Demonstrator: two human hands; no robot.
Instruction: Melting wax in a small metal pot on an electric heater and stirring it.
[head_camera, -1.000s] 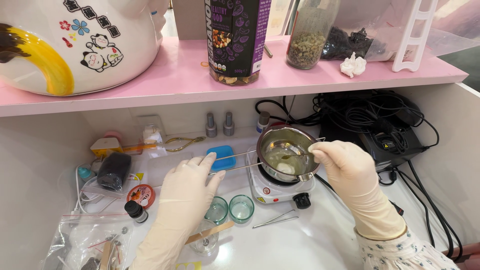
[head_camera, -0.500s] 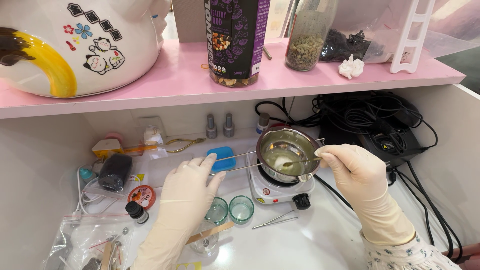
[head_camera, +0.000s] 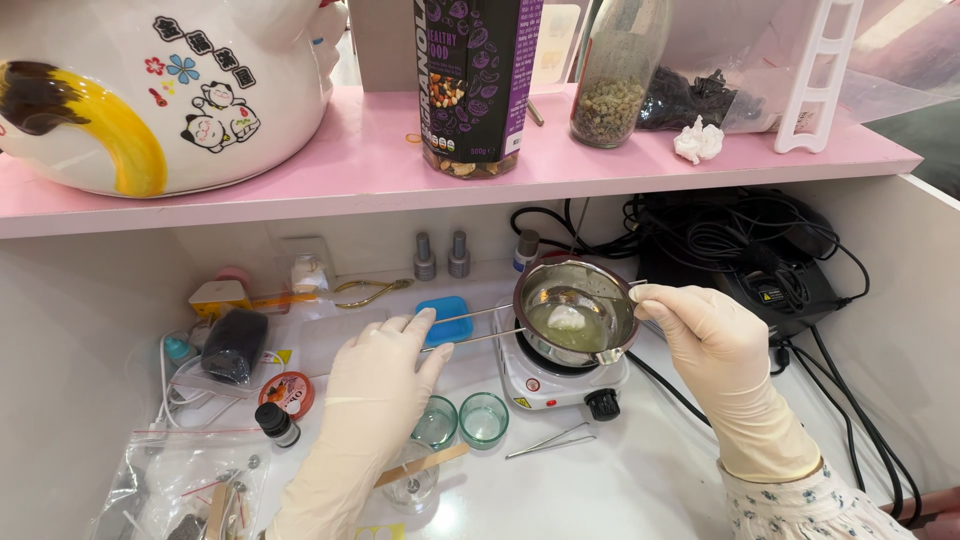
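Nearest, two small glass cups (head_camera: 461, 419) and a wooden stick (head_camera: 420, 466) are seen on the white surface (head_camera: 620, 480). The left hand (head_camera: 375, 390) is closed on the wire handle (head_camera: 470, 327) of the steel melting pot (head_camera: 577, 311), which sits on a small hotplate (head_camera: 560, 378). The right hand (head_camera: 715, 345) is pinched on a thin stirrer at the rim; its tip is hard to make out. Pot judged light, rigid, likely hot, best held by the handle. The white lump (head_camera: 566, 318) looks soft. Tangled cables (head_camera: 720, 235) are seen behind, shelf items cut off.
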